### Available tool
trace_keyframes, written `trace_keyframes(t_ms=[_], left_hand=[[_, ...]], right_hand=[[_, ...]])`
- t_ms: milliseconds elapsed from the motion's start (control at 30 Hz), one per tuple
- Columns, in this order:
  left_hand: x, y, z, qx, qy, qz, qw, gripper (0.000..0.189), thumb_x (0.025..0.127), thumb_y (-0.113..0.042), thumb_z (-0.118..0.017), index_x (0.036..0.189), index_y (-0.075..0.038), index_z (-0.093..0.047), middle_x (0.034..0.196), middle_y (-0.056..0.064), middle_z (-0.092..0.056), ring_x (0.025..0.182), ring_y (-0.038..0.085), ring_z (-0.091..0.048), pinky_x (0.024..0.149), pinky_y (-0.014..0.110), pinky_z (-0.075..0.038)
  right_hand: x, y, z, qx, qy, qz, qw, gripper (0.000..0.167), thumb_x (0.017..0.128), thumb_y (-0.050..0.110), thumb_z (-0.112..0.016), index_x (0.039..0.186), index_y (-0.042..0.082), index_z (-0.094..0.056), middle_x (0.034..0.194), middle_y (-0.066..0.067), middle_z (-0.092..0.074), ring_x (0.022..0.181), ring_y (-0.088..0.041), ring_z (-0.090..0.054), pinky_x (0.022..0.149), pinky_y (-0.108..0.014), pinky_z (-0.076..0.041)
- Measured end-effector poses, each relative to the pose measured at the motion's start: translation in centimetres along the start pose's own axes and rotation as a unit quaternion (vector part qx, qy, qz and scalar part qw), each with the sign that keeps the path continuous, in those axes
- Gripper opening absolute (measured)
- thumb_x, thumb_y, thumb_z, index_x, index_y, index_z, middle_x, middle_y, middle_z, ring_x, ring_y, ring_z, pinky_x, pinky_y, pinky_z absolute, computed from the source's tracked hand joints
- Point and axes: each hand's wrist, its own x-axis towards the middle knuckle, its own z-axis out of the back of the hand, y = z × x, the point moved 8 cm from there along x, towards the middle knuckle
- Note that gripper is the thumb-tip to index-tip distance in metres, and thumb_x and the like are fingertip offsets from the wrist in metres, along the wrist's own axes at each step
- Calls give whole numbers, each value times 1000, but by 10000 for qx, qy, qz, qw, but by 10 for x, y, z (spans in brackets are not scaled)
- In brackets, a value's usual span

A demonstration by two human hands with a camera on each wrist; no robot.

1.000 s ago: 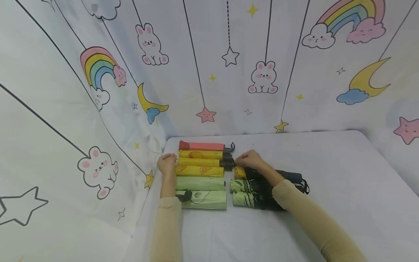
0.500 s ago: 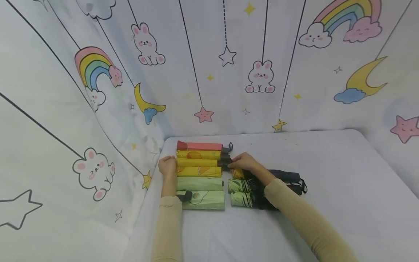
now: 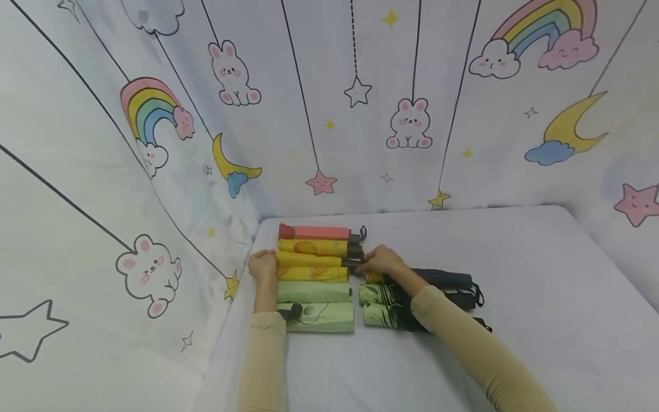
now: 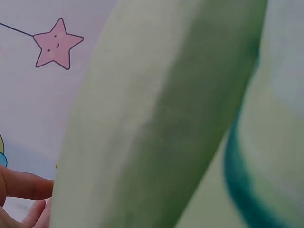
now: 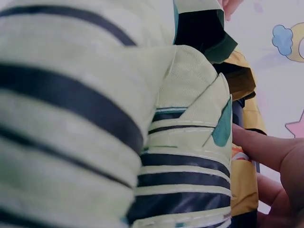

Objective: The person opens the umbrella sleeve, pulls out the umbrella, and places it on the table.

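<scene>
A plain yellow folded umbrella [image 3: 309,260] lies in the left column in the head view, slightly slanted, its dark handle at the right. My left hand [image 3: 262,265] holds its left end. The right hand [image 3: 382,261] pinches the handle end with thumb and fingers. Just behind is a yellow umbrella with an orange print [image 3: 313,247]; in front is one with orange slices [image 3: 314,274]. In the left wrist view, a light green umbrella [image 4: 128,118] hides most of the hand. The right wrist view shows fingers beside striped green umbrellas [image 5: 185,175].
A pink-red umbrella [image 3: 321,232] lies at the back of the column, with a light green one [image 3: 314,292] and an avocado-print one [image 3: 329,317] at the front. Black-and-yellow [image 3: 443,278] and black-and-green umbrellas [image 3: 376,293] form a right column, partly under the right forearm.
The right hand has drawn slightly left and nearer, and the plain yellow umbrella's handle end has come down toward the orange-slice umbrella. The left hand stays at its end.
</scene>
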Motion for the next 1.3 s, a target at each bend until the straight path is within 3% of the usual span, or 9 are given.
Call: trace_keyframes(t_ms=[200,333,433,567,767,1033,1200,1300], left_hand=[[1,4,1,-391,-83,48,9992,27,96,8,-63,123,8,-61,119,24,-68,108,29,-67,78,22,-60],[2,8,3,-339,-152,62,9993,27,93,9,-66,120,8,-63,116,24,-68,105,28,-67,75,22,-60],[3,8,3,-389,-69,48,9992,27,93,9,-66,120,9,-62,117,25,-68,106,30,-67,80,25,-62],[1,7,3,-471,59,11,9989,31,93,10,-68,122,10,-60,120,27,-68,110,34,-69,83,28,-63],[1,6,2,-214,72,-29,9997,39,89,10,-71,127,9,-60,124,24,-67,114,35,-67,81,30,-61],[-1,5,4,4,-44,-160,9999,40,88,11,-71,126,9,-61,121,23,-63,116,35,-60,86,34,-59],[-2,6,3,14,13,-144,9999,39,87,10,-72,124,8,-62,120,21,-64,116,35,-60,80,30,-57],[-2,6,3,6,24,-196,9998,41,85,11,-73,125,9,-61,121,21,-63,116,34,-59,77,29,-57]], right_hand=[[1,-6,-1,302,-61,-65,9995,66,80,46,-89,130,6,-73,136,-15,-68,128,-37,-61,106,-53,-52],[4,-10,0,757,-145,31,9970,68,80,45,-89,130,3,-72,137,-17,-67,131,-39,-58,108,-53,-51],[4,-12,3,1126,-273,71,9932,67,81,44,-89,129,0,-72,135,-20,-67,131,-40,-58,109,-53,-50],[4,-15,6,1566,-386,34,9869,66,82,42,-88,129,-2,-72,136,-23,-66,133,-41,-56,111,-54,-48],[2,-18,9,2187,-348,-103,9751,66,85,37,-88,133,-4,-68,139,-25,-63,134,-40,-56,114,-54,-45],[2,-17,7,3041,-128,-278,9522,67,85,30,-89,133,-9,-64,123,-23,-72,111,-31,-73,109,-50,-52],[3,-20,7,3144,-254,-543,9474,63,84,33,-90,125,-10,-69,122,-23,-72,109,-30,-74,99,-43,-59],[1,-21,8,3182,-264,-687,9452,62,84,30,-90,124,-11,-68,123,-25,-72,110,-32,-74,103,-45,-56]])
